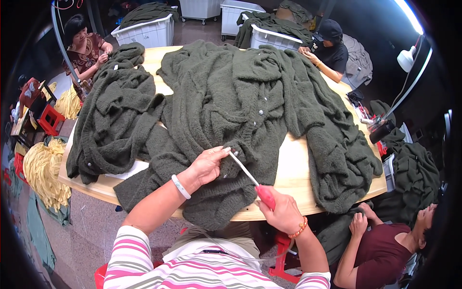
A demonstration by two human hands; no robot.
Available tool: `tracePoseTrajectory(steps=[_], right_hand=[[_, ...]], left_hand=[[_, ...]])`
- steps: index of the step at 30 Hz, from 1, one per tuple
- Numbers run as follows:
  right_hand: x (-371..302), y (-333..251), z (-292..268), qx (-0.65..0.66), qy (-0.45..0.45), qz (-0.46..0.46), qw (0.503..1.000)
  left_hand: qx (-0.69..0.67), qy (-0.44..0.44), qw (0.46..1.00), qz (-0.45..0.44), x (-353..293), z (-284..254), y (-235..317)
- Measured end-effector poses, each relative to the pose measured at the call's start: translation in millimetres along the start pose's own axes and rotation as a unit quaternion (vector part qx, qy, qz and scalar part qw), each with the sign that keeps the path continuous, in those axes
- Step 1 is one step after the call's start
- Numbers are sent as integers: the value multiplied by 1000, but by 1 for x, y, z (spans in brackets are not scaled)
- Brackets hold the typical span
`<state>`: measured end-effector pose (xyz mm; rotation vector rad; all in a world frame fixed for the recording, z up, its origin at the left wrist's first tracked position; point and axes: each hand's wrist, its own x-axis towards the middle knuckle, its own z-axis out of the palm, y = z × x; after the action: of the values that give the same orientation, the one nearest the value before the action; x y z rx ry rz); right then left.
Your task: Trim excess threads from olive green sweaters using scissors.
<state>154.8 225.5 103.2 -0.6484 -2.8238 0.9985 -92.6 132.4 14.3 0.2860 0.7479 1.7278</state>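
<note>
A dark green knitted cardigan [211,106] with shiny round buttons is spread over the wooden table in front of me. My left hand [207,166] is closed, pinching the cardigan's edge beside a button between thumb and fingers. In my right hand [284,216] is a pink-handled tool [265,196] with a long, thin, pale shaft, gripped by the handle. The shaft points up and left, its tip meeting the knit at my left fingertips. A pale cord or tube hangs below my right hand, and I cannot tell whether it joins the tool.
More green knitwear lies on the wooden table [297,178] to the left [115,106] and right [332,149]. People work at far left, far right and near right. White bins [144,36] of garments stand behind. Yellow garments [43,168] are piled at left. A lamp [406,59] hangs at right.
</note>
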Motion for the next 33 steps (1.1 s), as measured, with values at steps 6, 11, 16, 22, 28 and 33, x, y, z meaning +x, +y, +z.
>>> tracePoseTrajectory(steps=[6,11,16,22,28,33], right_hand=[[56,23,27,290,5,-32,957],[87,19,29,312,-32,-10,950],[96,24,30,290,-62,38,954],[97,22,31,296,-40,8,954],[86,24,27,303,-53,36,951],[68,27,20,279,-44,34,959]], left_hand=[[74,-30,996,-41,-11,8,3],[237,-42,970,-21,-36,0,12],[822,-8,532,204,-84,19,25],[792,18,584,178,-87,-6,30],[443,10,891,-97,-87,-4,50],[212,-33,975,-51,-96,-7,50]])
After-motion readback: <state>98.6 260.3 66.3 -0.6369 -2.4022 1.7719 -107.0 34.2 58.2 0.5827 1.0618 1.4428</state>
